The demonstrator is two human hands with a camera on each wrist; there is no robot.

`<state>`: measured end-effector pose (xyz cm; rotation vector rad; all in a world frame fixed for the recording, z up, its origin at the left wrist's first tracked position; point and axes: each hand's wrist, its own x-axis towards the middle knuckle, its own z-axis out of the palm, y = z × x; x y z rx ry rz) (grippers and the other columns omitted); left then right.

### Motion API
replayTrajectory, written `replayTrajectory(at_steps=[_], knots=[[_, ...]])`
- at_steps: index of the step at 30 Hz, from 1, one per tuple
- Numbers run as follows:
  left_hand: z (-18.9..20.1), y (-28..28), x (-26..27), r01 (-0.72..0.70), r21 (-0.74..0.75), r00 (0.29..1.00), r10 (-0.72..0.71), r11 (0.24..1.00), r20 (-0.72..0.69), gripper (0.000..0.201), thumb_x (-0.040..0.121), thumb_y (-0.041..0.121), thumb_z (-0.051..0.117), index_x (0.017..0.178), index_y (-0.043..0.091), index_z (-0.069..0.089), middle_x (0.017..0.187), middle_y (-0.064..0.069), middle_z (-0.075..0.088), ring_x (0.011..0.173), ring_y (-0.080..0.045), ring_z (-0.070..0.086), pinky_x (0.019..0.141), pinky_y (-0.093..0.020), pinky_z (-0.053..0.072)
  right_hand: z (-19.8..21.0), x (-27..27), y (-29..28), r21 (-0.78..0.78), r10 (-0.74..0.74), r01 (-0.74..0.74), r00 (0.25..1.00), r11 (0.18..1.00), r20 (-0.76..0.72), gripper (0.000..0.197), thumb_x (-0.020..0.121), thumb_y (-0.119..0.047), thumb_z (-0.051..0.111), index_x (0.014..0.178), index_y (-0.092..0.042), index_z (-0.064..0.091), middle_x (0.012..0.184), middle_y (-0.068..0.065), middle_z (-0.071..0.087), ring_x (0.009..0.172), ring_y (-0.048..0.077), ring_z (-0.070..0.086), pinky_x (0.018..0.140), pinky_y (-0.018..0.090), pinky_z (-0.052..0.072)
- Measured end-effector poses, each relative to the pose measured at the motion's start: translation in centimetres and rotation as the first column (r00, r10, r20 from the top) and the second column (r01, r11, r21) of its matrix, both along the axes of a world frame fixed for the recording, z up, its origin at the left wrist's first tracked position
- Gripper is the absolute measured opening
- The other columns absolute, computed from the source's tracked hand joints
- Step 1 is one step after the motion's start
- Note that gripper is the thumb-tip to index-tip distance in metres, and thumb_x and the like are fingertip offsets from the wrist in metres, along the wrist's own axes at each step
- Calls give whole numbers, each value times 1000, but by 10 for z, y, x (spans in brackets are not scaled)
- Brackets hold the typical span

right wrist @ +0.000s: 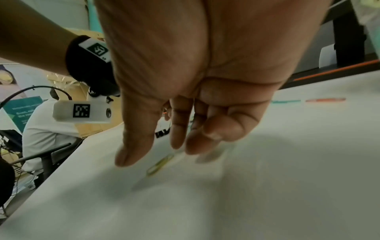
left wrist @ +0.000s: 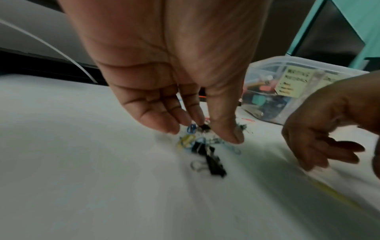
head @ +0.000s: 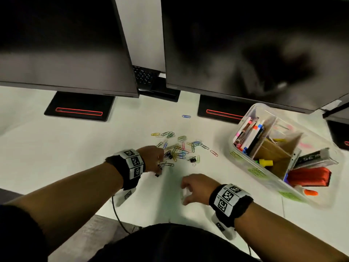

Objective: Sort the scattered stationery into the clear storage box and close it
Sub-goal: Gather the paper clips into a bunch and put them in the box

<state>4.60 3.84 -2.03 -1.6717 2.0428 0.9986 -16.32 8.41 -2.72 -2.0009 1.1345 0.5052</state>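
Your left hand (head: 153,157) reaches fingertips-down into the paper clips (head: 181,148), grip unclear; right hand (head: 196,188) hovers loosely curled, empty; storage box (head: 243,159) sits lidless for drops.

clear plastic storage box (head: 243,161) — matt white table (head: 56,148)
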Motion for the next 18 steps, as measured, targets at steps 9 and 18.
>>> replayTrajectory(at_steps=[9,18], knots=[[-22,14,-1,-55,2,990,54,999,-127,28,77,23,72,87,18,46,90,-2,55,82,-20,50,72,-29,41,-22,13,-6,-119,-223,234,970,965,101,29,85,-29,65,106,-11,57,96,7,62,85,21,54,73,25,40],[-23,-15,5,-340,-108,900,290,934,-326,18,80,10,65,91,15,53,92,-7,60,88,-27,59,82,-33,51,-26,5,-48,-351,-518,611,790,710,328,18,85,-16,63,100,-5,63,105,13,61,98,28,57,85,29,42]])
